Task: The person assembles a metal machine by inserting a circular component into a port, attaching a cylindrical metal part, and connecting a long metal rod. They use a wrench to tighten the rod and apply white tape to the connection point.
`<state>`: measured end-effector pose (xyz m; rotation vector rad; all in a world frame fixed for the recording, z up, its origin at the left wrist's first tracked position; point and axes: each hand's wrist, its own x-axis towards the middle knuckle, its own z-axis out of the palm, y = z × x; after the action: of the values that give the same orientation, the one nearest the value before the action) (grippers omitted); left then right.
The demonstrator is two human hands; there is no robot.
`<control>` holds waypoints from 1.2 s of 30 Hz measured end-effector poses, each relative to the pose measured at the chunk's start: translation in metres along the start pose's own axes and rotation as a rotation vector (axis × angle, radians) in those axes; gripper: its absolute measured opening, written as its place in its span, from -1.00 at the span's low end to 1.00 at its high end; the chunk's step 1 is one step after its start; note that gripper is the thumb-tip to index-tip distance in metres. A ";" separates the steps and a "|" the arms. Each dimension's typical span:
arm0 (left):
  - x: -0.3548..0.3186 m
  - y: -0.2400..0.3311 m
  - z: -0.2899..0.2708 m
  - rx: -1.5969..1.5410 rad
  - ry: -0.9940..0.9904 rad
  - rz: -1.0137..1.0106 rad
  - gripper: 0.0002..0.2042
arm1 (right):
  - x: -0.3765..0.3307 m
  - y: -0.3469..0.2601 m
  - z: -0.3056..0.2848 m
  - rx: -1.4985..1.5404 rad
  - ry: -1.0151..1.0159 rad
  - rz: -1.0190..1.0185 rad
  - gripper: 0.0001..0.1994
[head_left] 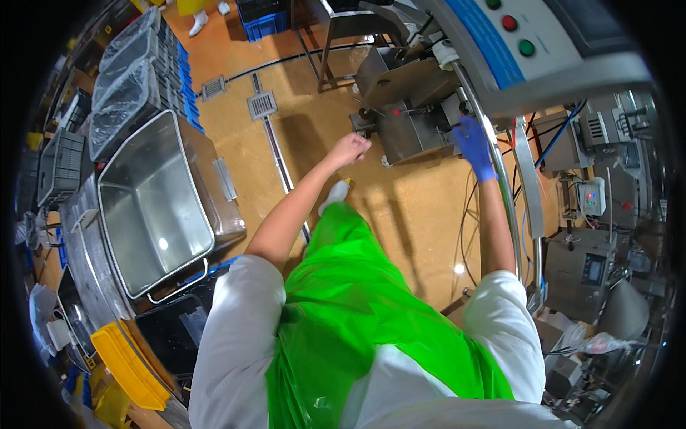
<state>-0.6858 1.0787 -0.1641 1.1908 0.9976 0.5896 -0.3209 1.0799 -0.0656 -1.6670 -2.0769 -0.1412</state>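
My left hand (350, 151) is bare and reaches forward over the floor, its fingers loosely curled with nothing visible in them. It hangs above my white boot (334, 196). My right hand (473, 146) wears a blue glove and is beside a shiny metal rail (489, 132). Its fingers look apart; whether they touch the rail I cannot tell. A low steel machine part (409, 136) stands between and beyond my hands. Over my white sleeves and clothing I wear a bright green apron (357, 286).
To my left is a deep steel tub (153, 207), with stacked grey crates (125, 100) beyond it. A yellow crate (128, 365) sits at lower left. At upper right, a control panel (514, 43) juts out. Cables (468, 214) trail near the right rail. A floor drain (262, 105) lies ahead.
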 end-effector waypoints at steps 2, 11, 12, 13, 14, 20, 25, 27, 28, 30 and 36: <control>0.058 0.017 0.005 0.007 0.024 0.058 -0.68 | 0.061 0.040 0.031 -0.093 0.040 0.168 -0.58; 0.253 0.089 0.026 -0.273 0.110 0.122 -0.41 | 0.153 0.082 0.069 -0.135 -0.177 0.532 -0.35; 0.266 0.100 0.032 -0.299 0.139 0.119 -0.33 | 0.159 0.064 0.060 -0.138 -0.201 0.577 -0.30; 0.280 0.114 0.045 -0.321 0.142 0.117 -0.26 | 0.148 0.061 0.056 -0.161 -0.218 0.629 -0.31; 0.299 0.126 0.056 -0.340 0.162 0.128 -0.18 | 0.148 0.062 0.055 -0.176 -0.227 0.662 -0.32; 0.374 0.126 0.101 -0.278 0.371 0.099 -0.39 | 0.158 0.058 0.070 -0.436 -0.192 0.548 -0.37; 0.369 0.132 0.105 -0.355 0.181 0.079 -0.30 | 0.146 0.073 0.072 -0.352 -0.143 0.575 -0.38; 0.344 0.148 0.100 -0.308 0.200 0.045 -0.29 | 0.149 0.067 0.067 -0.289 -0.196 0.691 -0.38; 0.335 0.149 0.094 -0.287 0.244 0.058 -0.31 | 0.167 0.051 0.057 -0.226 -0.266 0.792 -0.37; 0.320 0.150 0.082 -0.285 0.254 0.046 -0.33 | 0.178 0.046 0.053 -0.125 -0.274 0.873 -0.37; 0.291 0.081 0.060 -0.319 0.214 0.004 -0.35 | 0.151 0.067 0.066 0.137 0.006 0.782 -0.49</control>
<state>-0.4873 1.3134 -0.1778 0.8596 1.0349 0.8588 -0.3001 1.2565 -0.0749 -2.2336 -1.2596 0.2442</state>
